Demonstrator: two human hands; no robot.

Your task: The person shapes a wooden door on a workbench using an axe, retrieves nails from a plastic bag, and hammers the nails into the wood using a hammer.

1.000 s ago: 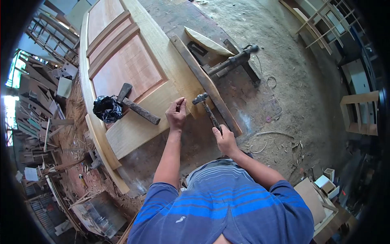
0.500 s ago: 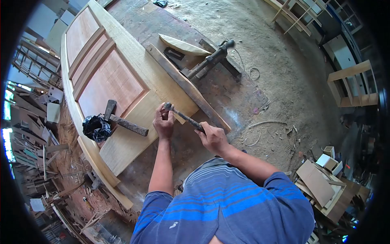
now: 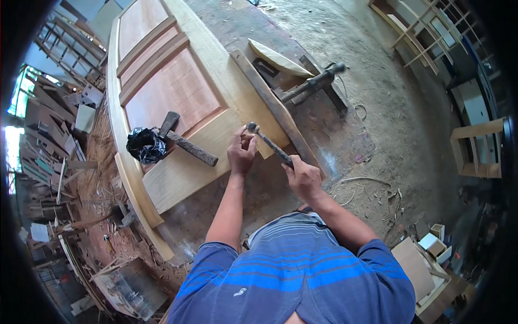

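Note:
My right hand (image 3: pixel 305 177) is wrapped round the handle of a small hammer (image 3: pixel 274 147), whose head is beside the fingertips of my left hand (image 3: pixel 241 153). The left fingers are pinched together at the edge of the pale wooden door (image 3: pixel 186 167); whatever they hold is too small to make out. A second hammer (image 3: pixel 192 148) with a thick worn handle lies on the door, its head against a black plastic bag (image 3: pixel 145 146). Right of my hands, a dark wooden bar (image 3: pixel 280 113) runs along the door's side.
A metal clamp (image 3: pixel 313 83) and a curved piece of pale wood (image 3: pixel 278 58) are at the right on the worktable (image 3: pixel 345 141). A curved wooden strip (image 3: pixel 137 200) runs along the left side. Scrap wood (image 3: pixel 46 178) is piled far left, and wooden frames (image 3: pixel 477 148) stand far right.
Since a second ago the hammer head has come over to my left fingertips. The view swung to the right and back in between. The second hammer and the bag stay on the door.

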